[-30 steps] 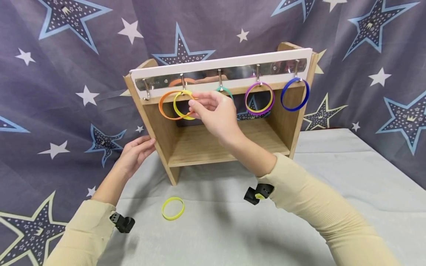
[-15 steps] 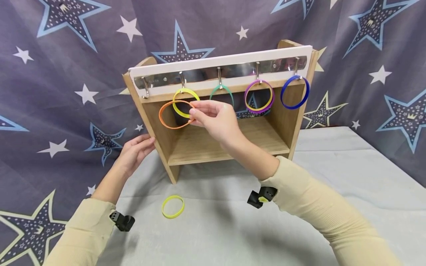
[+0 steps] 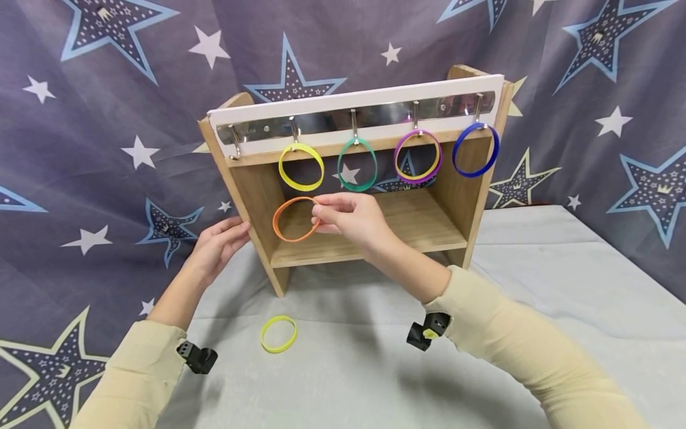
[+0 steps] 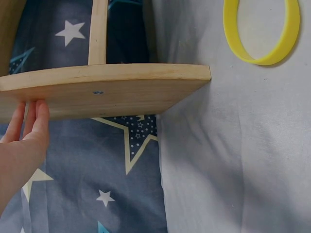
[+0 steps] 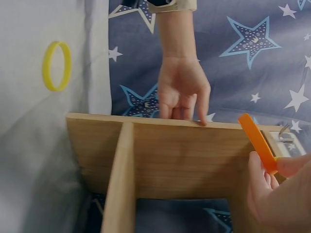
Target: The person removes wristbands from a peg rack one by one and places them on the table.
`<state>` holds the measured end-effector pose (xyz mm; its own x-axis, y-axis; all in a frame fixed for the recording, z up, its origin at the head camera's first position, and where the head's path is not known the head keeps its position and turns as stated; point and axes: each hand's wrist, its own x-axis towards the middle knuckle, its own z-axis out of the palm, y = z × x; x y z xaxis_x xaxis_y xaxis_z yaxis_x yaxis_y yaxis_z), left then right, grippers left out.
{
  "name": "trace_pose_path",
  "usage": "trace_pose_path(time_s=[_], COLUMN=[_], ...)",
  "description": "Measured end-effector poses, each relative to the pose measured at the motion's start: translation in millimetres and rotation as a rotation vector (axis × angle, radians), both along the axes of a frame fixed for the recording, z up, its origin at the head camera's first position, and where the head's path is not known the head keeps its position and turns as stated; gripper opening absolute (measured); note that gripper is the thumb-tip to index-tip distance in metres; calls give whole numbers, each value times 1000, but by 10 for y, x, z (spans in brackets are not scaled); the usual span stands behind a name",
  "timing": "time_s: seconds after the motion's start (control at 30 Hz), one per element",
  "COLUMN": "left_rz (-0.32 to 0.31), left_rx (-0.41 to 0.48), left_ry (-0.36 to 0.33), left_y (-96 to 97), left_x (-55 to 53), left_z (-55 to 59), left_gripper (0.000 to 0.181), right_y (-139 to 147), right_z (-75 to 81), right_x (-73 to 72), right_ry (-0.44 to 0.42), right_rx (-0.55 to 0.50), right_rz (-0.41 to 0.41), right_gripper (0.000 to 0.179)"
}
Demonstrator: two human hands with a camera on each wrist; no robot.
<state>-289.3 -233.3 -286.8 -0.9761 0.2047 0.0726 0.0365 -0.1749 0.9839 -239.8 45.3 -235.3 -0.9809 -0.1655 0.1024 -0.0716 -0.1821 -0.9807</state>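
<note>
My right hand (image 3: 356, 223) pinches an orange silicone wristband (image 3: 280, 219) between thumb and fingers, in front of the shelf opening and below the hooks. In the right wrist view the orange band (image 5: 257, 143) shows edge-on. My left hand (image 3: 217, 247) rests its straight fingers against the left side panel of the wooden shelf (image 3: 257, 202); the left wrist view shows those fingertips (image 4: 41, 114) touching the wood. A yellow band (image 3: 323, 167) hangs on the second hook from the left, a green one (image 3: 376, 164) on the third. The leftmost hook (image 3: 234, 146) holds nothing.
A purple band (image 3: 440, 156) with a yellow one inside it hangs on the fourth hook, a blue band (image 3: 497, 149) on the rightmost. Another yellow band (image 3: 295, 338) lies on the grey cloth (image 3: 343, 381) in front. A star-patterned curtain (image 3: 177, 119) stands behind.
My right hand has moved down from the hook rail with the orange band, away from the hanging yellow band. The green band is now fully visible. My left hand stays at the side panel.
</note>
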Motion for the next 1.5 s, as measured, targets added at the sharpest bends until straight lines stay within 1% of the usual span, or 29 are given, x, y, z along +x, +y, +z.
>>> trace_pose_path(time_s=[0.23, 0.33, 0.53, 0.77, 1.0, 1.1, 1.13, 1.23, 1.5], left_rz=[9, 11, 3, -1, 6, 5, 5, 3, 6], left_rx=[-23, -23, -14, -19, -11, -15, -8, -4, -9], left_ry=[-6, -10, -2, 15, -7, -8, -7, -4, -1], left_y=[2, -1, -6, -8, -3, -3, -3, -1, -2], left_x=[2, 1, -4, -11, -8, 2, 3, 7, 12], left_z=[12, 11, -3, -13, -7, 2, 3, 4, 0], left_gripper=[26, 24, 9, 9, 12, 13, 9, 9, 14], right_y=[-8, -10, -7, -14, -22, -20, -19, -19, -5], right_z=[-142, -196, -318, -488, -626, -681, -702, -779, -972], right_x=[-22, -25, -27, -26, -20, -16, -13, -1, 36], right_ry=[-92, -123, -180, -232, -287, -298, -297, -295, -313], right_rx=[47, 61, 80, 95, 141, 141, 140, 152, 186], right_rz=[5, 8, 20, 41, 62, 65, 65, 61, 69], right_gripper=[25, 25, 25, 27, 30, 30, 30, 28, 22])
